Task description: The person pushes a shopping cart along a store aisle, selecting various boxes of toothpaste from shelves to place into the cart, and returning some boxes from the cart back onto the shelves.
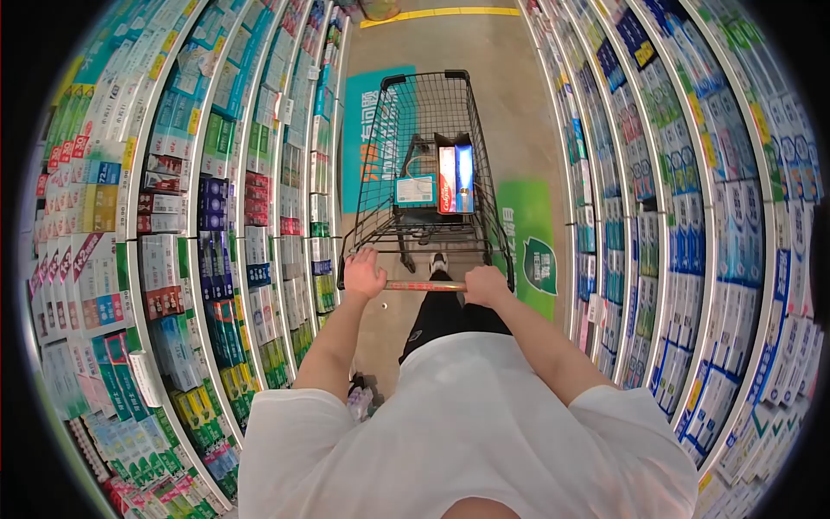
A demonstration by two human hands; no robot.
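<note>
A black wire shopping cart stands in front of me, and its handle runs crosswise just ahead of my body. At the handle's left end my left hand is closed over the bar, fingers pointing forward. My right hand wraps round the right end. Inside the basket lie a red-and-white Colgate box, a blue box beside it, and a flat teal-and-white pack to their left. Neither hand touches these packs.
Shelves of boxed goods line both sides, the left shelf and the right shelf. Floor stickers, one teal and one green, lie by the cart. A yellow stripe crosses the floor farther ahead.
</note>
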